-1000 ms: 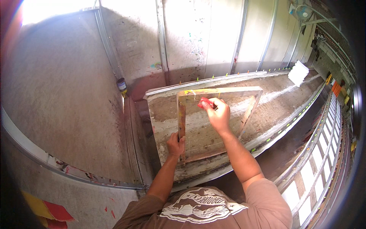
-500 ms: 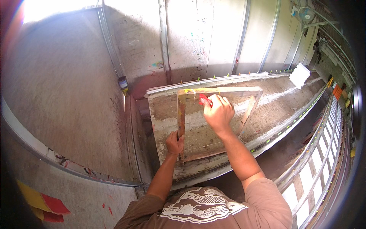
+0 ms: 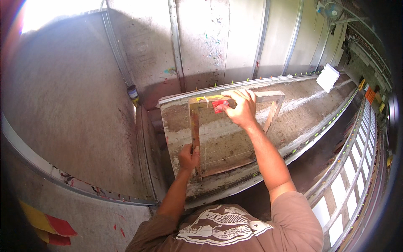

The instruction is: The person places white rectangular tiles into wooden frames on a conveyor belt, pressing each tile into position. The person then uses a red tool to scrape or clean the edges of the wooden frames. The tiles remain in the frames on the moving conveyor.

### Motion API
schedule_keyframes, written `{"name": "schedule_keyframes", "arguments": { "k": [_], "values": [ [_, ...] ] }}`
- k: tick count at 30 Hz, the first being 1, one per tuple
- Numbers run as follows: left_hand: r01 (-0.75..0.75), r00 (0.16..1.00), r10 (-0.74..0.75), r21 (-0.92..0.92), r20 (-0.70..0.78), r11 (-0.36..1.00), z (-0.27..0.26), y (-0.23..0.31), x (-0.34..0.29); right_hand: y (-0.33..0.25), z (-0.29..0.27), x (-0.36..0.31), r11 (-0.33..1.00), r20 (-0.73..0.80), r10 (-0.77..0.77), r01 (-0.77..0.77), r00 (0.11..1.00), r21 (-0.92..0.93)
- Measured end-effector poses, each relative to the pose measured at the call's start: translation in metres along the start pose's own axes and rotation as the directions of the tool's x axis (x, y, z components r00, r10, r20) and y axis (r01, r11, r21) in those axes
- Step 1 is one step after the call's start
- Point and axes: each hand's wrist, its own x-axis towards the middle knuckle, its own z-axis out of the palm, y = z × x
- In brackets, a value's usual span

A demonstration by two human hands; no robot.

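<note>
A wooden screen frame [image 3: 276, 112] with yellow stains on its far bar stands tilted over the long, dusty table. Thin pale threads or lines show across its opening. My left hand [image 3: 189, 157] is closed around the frame's left bar. At the far bar, my right hand [image 3: 241, 108] has its fingers laid over the top, while its thumb presses a small red piece [image 3: 218, 106] just below the bar. What kind of thing the red piece is, I cannot make out.
The long table [image 3: 228, 143] carries small coloured clips along both edges. A white stack [image 3: 328, 78] lies at its far right end. A small paint-stained can [image 3: 133, 93] hangs by the left partition. White panels [image 3: 336, 212] line a second table on the right.
My right hand has opened from a tight pinch and spread its fingers over the far bar. More of the red piece shows flat under the thumb. My left hand keeps its grip.
</note>
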Motion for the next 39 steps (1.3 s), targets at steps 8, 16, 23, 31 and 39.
{"name": "schedule_keyframes", "arguments": {
  "k": [8,16,23,31,39],
  "values": [
    [-0.255,0.935,0.212,-0.120,-0.285,0.960,-0.049,0.136,0.148,-0.006,0.001,-0.004,0.999,-0.037,0.042,-0.041,0.998,0.034],
    [-0.089,0.988,0.064,-0.177,-0.142,0.980,-0.028,0.156,0.166,-0.005,-0.006,-0.005,0.998,-0.030,0.063,-0.062,0.998,0.033],
    [-0.167,0.966,0.163,-0.002,-0.202,0.986,-0.029,0.167,0.164,0.001,-0.009,-0.008,0.990,-0.045,0.109,-0.104,0.993,0.098],
    [-0.182,0.960,0.170,-0.035,-0.223,0.983,-0.028,0.165,0.161,0.002,-0.007,-0.013,0.989,-0.224,-0.026,0.058,0.974,0.137],
    [-0.166,0.961,0.147,-0.066,-0.233,0.984,-0.025,0.166,0.163,0.002,-0.002,-0.015,0.961,-0.339,-0.034,0.124,0.940,0.247]
  ]
}}
